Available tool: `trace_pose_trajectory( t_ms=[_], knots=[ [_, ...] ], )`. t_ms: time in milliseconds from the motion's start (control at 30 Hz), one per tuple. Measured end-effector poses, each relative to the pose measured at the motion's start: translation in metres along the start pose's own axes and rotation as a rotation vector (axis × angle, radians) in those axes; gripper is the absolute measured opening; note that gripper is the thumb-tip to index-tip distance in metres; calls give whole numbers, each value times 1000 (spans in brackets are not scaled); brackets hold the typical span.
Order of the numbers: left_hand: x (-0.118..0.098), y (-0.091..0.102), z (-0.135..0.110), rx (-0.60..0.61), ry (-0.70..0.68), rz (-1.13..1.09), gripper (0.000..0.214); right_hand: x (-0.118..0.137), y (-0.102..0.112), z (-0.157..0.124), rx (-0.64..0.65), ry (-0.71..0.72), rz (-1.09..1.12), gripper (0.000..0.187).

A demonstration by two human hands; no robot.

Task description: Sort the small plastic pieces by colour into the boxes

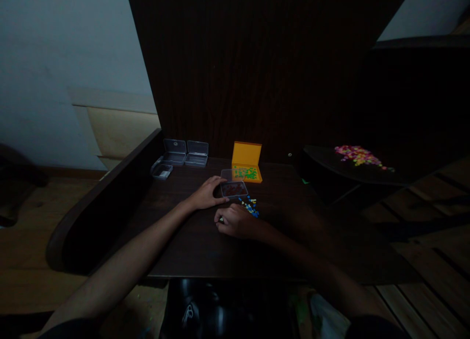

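My left hand (208, 193) spans the left side of an open clear plastic box (246, 191), fingers at its back and thumb at its front edge. Dark reddish small pieces (233, 188) lie inside that box. Just in front of it, my right hand (237, 221) is curled with its fingertips pinched together. A small pale piece (221, 220) shows at those fingertips. Between the box and my right wrist lies a loose pile of small blue, white and yellow pieces (252, 209), partly hidden by the right hand.
Behind the clear box stands an open orange box (246, 153) with green pieces (246, 173). Open clear cases (197, 159) and a smaller case (162, 171) are at the back left. A pink, purple and yellow heap (360, 156) sits on the right ledge. A raised side panel (106, 197) borders the left.
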State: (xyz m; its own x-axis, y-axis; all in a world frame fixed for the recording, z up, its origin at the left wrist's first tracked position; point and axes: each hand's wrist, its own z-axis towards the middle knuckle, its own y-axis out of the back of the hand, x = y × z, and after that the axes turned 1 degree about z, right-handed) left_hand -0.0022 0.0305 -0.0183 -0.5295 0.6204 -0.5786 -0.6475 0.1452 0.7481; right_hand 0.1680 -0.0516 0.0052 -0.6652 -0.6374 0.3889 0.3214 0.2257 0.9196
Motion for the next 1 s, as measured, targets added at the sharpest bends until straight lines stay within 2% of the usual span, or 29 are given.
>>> trace_pose_trajectory(
  t_ms=[267, 733, 1000],
  knots=[
    [-2, 1, 0, 2, 4, 3, 59, -5, -8, -1, -21, -22, -23, 14],
    [-1, 0, 0, 4, 7, 0, 60, 6, -6, -3, -33, -13, -80, 14],
    [1, 0, 1, 3, 9, 1, 60, 7, 8, 1, -10, -41, -7, 13]
  ],
)
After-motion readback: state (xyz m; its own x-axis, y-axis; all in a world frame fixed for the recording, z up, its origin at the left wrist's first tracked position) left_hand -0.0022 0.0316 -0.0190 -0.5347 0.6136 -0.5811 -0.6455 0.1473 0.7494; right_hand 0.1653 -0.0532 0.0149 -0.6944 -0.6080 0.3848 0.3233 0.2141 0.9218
